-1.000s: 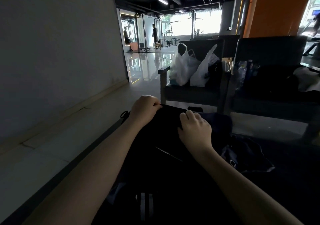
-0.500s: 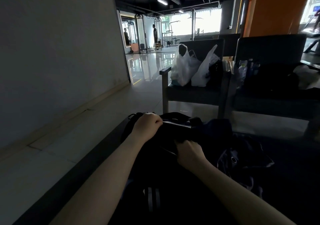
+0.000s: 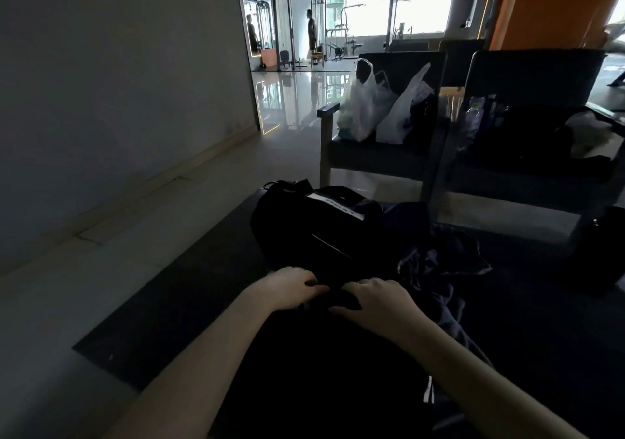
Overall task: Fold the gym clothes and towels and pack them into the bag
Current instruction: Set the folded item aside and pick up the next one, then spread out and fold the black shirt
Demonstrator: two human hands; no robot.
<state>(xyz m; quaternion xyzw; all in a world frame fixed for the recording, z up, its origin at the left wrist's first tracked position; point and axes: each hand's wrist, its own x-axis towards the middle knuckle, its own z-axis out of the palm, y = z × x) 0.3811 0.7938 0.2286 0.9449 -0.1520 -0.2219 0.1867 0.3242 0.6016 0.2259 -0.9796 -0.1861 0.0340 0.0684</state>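
Black soft gym bag sits on dark worktop; left hand and right hand both curled, grip pinching black fabric at its near edge. Looks like the packing step. Next: fold crumpled navy garment just beside

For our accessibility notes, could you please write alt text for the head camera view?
A left hand and right hand meet on dark fabric in front of a black bag on a dark mat, a dark garment to the right. Beyond, an armchair holds white plastic bags.
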